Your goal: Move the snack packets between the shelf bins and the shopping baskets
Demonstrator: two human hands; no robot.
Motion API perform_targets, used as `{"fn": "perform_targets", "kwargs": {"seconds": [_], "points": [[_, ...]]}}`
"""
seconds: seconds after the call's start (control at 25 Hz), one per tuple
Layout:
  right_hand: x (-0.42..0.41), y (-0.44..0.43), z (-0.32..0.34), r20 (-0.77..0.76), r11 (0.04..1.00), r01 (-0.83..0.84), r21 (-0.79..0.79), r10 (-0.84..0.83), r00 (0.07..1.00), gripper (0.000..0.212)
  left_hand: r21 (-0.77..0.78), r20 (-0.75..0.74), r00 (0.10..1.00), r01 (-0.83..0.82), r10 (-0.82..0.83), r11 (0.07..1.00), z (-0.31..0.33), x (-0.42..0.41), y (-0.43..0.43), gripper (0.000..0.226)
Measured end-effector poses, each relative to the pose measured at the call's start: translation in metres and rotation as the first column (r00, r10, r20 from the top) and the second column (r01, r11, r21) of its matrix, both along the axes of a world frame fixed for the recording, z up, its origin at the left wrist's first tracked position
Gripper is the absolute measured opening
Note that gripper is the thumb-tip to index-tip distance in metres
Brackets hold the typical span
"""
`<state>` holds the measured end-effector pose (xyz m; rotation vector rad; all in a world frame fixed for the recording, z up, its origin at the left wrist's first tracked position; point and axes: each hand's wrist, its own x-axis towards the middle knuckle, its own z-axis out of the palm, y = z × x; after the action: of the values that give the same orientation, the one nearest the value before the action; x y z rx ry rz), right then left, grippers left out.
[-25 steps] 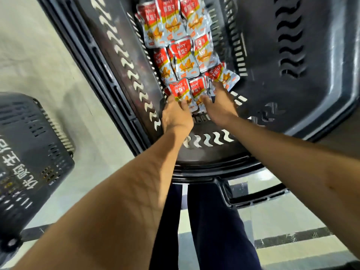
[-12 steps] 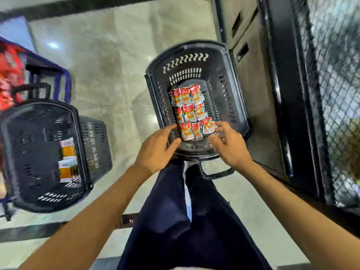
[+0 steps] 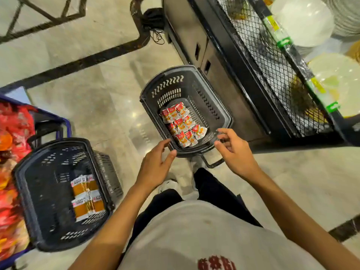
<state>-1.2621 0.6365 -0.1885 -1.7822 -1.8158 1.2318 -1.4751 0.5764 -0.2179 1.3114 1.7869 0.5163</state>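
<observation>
A dark shopping basket (image 3: 224,115) stands on the floor in front of my feet, with several red and white snack packets (image 3: 182,124) lying flat in rows on its bottom. My left hand (image 3: 155,166) hovers above its near rim, fingers relaxed and empty. My right hand (image 3: 235,152) hangs over the near right corner, fingers loosely curled, holding nothing. A second dark basket (image 3: 25,195) at the lower left holds several orange and white packets (image 3: 86,197).
A black wire-mesh shelf unit (image 3: 272,75) with clear plastic bins (image 3: 303,20) rises on the right. A blue-framed rack of red and orange snack bags (image 3: 13,152) fills the left edge. Tiled floor (image 3: 97,94) lies open between the baskets.
The view has pulled up and away from the basket. Both hands have lifted off the red packets and out of the basket, now hovering above its near rim.
</observation>
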Motion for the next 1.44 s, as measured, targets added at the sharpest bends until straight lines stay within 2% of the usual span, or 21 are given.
{"fn": "perform_targets", "kwargs": {"seconds": [0.08, 0.16, 0.32, 0.48, 0.64, 0.76, 0.88, 1.08, 1.24, 1.44], "points": [[-0.007, -0.041, 0.009, -0.05, 0.983, 0.182, -0.023, -0.183, 0.982, 0.033, 0.027, 0.017, 0.988, 0.15, -0.151, 0.988, 0.008, -0.004, -0.006, 0.046], [-0.008, -0.078, 0.016, -0.051, 0.955, 0.296, -0.018, -0.296, 0.954, 0.035, 0.084, 0.039, 0.955, 0.29, -0.294, 0.953, 0.017, -0.002, -0.006, 0.045], [0.01, -0.166, 0.028, 0.008, 0.832, 0.554, -0.024, -0.554, 0.833, 0.038, 0.139, 0.081, 0.798, 0.584, -0.597, 0.8, 0.032, 0.03, -0.007, 0.046], [0.024, -0.24, 0.034, 0.016, 0.612, 0.791, -0.018, -0.791, 0.612, 0.036, 0.207, 0.095, 0.568, 0.792, -0.818, 0.574, 0.043, 0.097, -0.019, 0.047], [0.035, -0.321, 0.04, 0.008, 0.286, 0.958, 0.0, -0.958, 0.286, 0.036, 0.23, 0.053, 0.249, 0.939, -0.967, 0.254, 0.054, 0.18, -0.062, 0.044], [0.042, -0.387, 0.037, 0.0, 0.028, 0.999, -0.022, -1.0, 0.028, 0.04, 0.248, 0.028, 0.02, 0.968, -0.999, 0.027, 0.061, 0.24, -0.113, 0.045], [0.056, -0.44, 0.033, -0.01, -0.117, 0.992, -0.043, -0.993, -0.117, 0.04, 0.239, 0.032, -0.107, 0.966, -0.994, -0.097, 0.061, 0.287, -0.166, 0.045], [0.108, -0.524, 0.031, -0.031, -0.257, 0.965, -0.04, -0.965, -0.259, 0.038, 0.188, 0.058, -0.214, 0.962, -0.975, -0.2, 0.054, 0.347, -0.254, 0.046], [0.156, -0.57, 0.033, -0.043, -0.313, 0.949, -0.032, -0.948, -0.315, 0.036, 0.137, 0.093, -0.202, 0.972, -0.975, -0.189, 0.047, 0.382, -0.291, 0.043], [0.243, -0.611, 0.026, -0.069, -0.414, 0.909, -0.048, -0.907, -0.416, 0.037, 0.087, 0.107, -0.236, 0.97, -0.966, -0.227, 0.035, 0.465, -0.324, 0.04]]}}
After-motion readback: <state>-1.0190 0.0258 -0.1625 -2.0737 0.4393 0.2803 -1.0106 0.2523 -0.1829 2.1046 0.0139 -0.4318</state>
